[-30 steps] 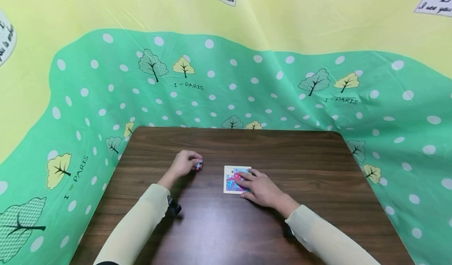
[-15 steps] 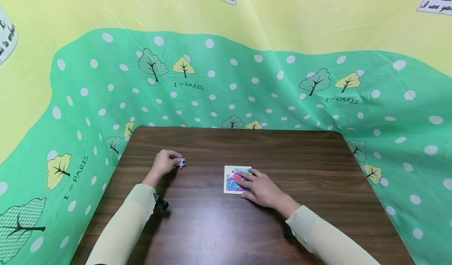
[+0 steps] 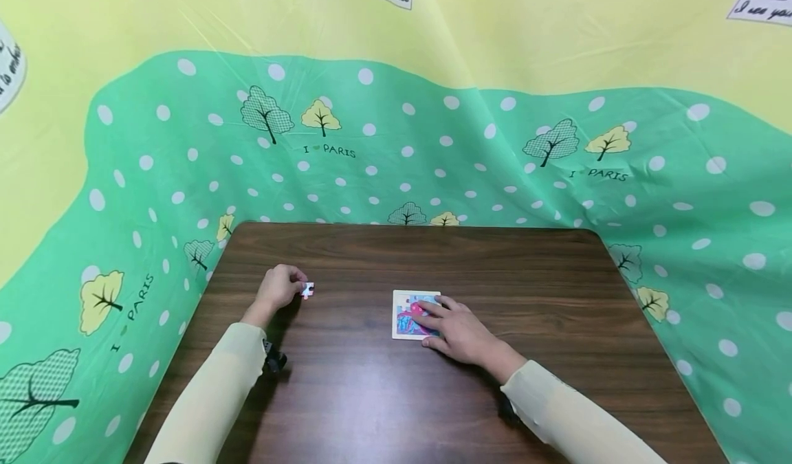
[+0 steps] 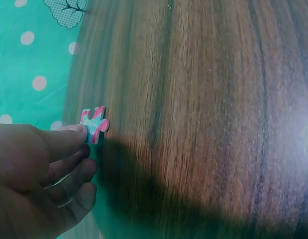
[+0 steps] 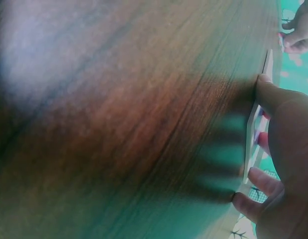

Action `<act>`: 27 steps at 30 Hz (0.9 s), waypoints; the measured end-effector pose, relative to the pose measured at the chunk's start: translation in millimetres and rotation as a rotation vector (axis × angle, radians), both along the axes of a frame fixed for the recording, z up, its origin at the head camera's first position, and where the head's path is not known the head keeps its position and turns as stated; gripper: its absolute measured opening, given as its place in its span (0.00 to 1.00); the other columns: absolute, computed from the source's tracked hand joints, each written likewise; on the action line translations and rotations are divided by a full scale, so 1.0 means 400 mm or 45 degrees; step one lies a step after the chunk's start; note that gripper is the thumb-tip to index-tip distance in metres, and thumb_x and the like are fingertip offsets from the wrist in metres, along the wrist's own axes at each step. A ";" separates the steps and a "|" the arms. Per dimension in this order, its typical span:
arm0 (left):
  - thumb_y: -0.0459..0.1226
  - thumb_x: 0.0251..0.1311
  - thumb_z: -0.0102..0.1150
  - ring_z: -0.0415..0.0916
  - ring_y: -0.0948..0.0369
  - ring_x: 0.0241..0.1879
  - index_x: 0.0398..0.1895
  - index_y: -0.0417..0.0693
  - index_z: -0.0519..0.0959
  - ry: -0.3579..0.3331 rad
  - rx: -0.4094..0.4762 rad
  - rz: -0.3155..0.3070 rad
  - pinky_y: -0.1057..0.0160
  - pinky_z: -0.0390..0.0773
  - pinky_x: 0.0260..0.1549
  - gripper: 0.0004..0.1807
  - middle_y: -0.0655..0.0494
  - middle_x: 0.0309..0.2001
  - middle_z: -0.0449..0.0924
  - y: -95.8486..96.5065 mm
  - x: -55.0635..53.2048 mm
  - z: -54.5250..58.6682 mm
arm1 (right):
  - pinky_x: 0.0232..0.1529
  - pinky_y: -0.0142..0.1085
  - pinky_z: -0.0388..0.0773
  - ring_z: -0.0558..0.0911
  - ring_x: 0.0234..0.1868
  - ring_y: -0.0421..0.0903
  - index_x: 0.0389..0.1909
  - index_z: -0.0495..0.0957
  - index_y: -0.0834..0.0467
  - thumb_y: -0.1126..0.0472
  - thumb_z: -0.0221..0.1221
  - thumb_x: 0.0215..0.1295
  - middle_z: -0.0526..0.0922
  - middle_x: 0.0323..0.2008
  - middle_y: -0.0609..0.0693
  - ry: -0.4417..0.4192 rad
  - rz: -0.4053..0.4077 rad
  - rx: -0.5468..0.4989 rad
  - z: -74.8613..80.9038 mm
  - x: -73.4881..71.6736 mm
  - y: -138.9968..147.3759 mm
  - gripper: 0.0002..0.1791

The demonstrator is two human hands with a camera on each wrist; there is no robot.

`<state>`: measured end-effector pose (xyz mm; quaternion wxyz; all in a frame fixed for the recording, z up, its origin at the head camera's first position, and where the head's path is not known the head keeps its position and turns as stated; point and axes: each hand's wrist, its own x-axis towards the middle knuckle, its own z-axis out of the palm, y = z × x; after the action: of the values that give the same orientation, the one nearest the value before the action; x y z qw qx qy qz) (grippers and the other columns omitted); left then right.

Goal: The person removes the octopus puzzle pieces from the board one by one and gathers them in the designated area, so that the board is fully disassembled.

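Note:
A small pink and light-blue jigsaw piece [image 4: 94, 124] is pinched between the thumb and fingers of my left hand [image 3: 280, 287], over the table's left part. The piece [image 3: 307, 290] also shows at the fingertips in the head view. My right hand [image 3: 464, 332] rests on a square white-bordered jigsaw puzzle [image 3: 403, 321] with a pink and blue picture, its fingers spread over the right side. In the right wrist view the thumb of the right hand [image 5: 295, 144] touches the puzzle's edge. The part of the picture under the fingers is hidden.
Both hands work over a dark wood-grain table [image 3: 495, 264] with rounded far corners. A green and yellow cloth [image 3: 433, 134] with white dots and printed trees hangs behind it and along its sides.
My left hand has moved left, away from the puzzle, with the jigsaw piece still between its fingers. The right hand and the puzzle have stayed in place.

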<state>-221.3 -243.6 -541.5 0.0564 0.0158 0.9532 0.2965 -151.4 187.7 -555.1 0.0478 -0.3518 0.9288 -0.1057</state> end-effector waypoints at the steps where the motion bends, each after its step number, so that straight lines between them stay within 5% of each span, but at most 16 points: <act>1: 0.32 0.67 0.63 0.80 0.51 0.40 0.35 0.43 0.86 -0.002 -0.007 -0.004 0.47 0.79 0.47 0.04 0.50 0.36 0.86 0.000 -0.001 -0.001 | 0.69 0.64 0.64 0.63 0.76 0.64 0.74 0.70 0.40 0.39 0.58 0.72 0.66 0.77 0.49 -0.001 -0.001 -0.001 0.000 0.000 0.000 0.32; 17: 0.33 0.64 0.64 0.80 0.52 0.37 0.32 0.45 0.84 0.025 -0.120 -0.043 0.47 0.79 0.45 0.03 0.51 0.33 0.85 -0.004 -0.011 -0.016 | 0.69 0.65 0.63 0.62 0.76 0.63 0.74 0.69 0.39 0.38 0.58 0.72 0.65 0.77 0.48 -0.003 -0.010 -0.001 -0.004 0.001 0.001 0.32; 27: 0.37 0.69 0.61 0.80 0.52 0.36 0.38 0.45 0.84 0.016 -0.122 -0.037 0.47 0.80 0.42 0.06 0.50 0.36 0.86 0.013 0.010 0.006 | 0.71 0.64 0.61 0.62 0.77 0.62 0.73 0.70 0.39 0.37 0.60 0.69 0.65 0.77 0.46 -0.043 -0.060 -0.027 -0.003 0.000 0.001 0.33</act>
<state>-217.3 -238.2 -539.0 0.0556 0.0289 0.9663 0.2497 -151.2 188.0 -556.2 0.0574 -0.3284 0.9348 -0.1226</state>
